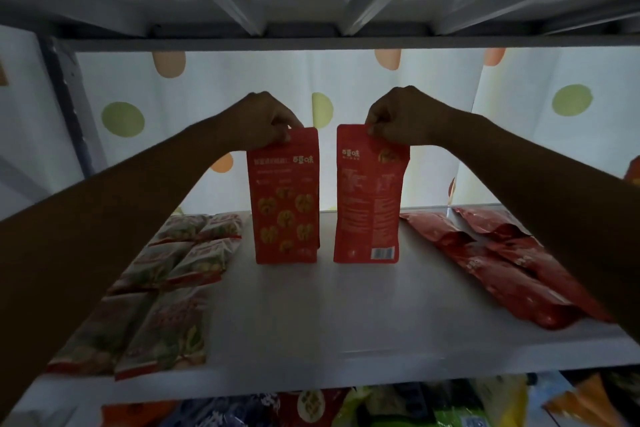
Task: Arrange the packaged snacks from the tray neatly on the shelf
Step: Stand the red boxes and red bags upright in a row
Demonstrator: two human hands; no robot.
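Your left hand holds a red snack pouch upright over the middle of the white shelf. Its fingers are curled and pinch the pouch's top edge, and the printed front with yellow nut pictures faces you. Your right hand holds a second red pouch the same way, its fingers pinching the top edge. This one shows you its back, with small text and a barcode. Both pouches stand vertical side by side at the shelf's centre with a narrow gap between them, not touching. Their bottom edges sit level at the shelf surface, though you cannot tell whether they bear on it. Along the shelf's left side lie green-and-white snack packets, flat, in two rows running front to back. Along the shelf's right side lie flat red packets, also in two rows. Behind the shelf hangs a pale sheet with coloured dots. Above the shelf is the ribbed underside of the next board. Below the shelf's front edge you see mixed snack bags, dim and blurred.
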